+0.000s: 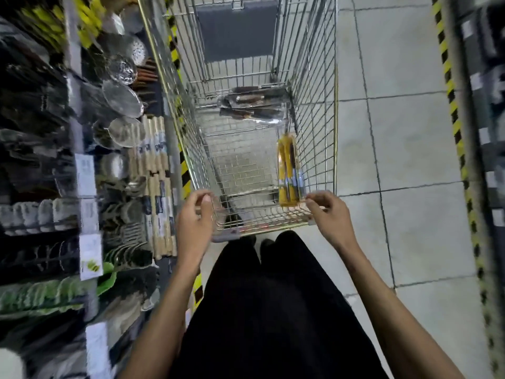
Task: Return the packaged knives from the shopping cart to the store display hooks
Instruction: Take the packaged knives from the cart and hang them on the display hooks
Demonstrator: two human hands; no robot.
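A person is standing behind a silver wire shopping cart, with the left hand and the right hand hovering over its near rim. Both are loosely curled and gripping nothing. A yellow-handled knife pack is leaning against the cart's right wall by the near corner. Dark brown-handled packaged knives are lying at the far end. Judging by this, returning them to the blurred utensil display on the left is only beginning.

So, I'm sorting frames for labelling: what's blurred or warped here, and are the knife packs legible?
Head view: left shelves and right rack smear with motion blur; wide-angle lens bows the cart wires; yellow knife pack and darker packs are recognisable, print unreadable.
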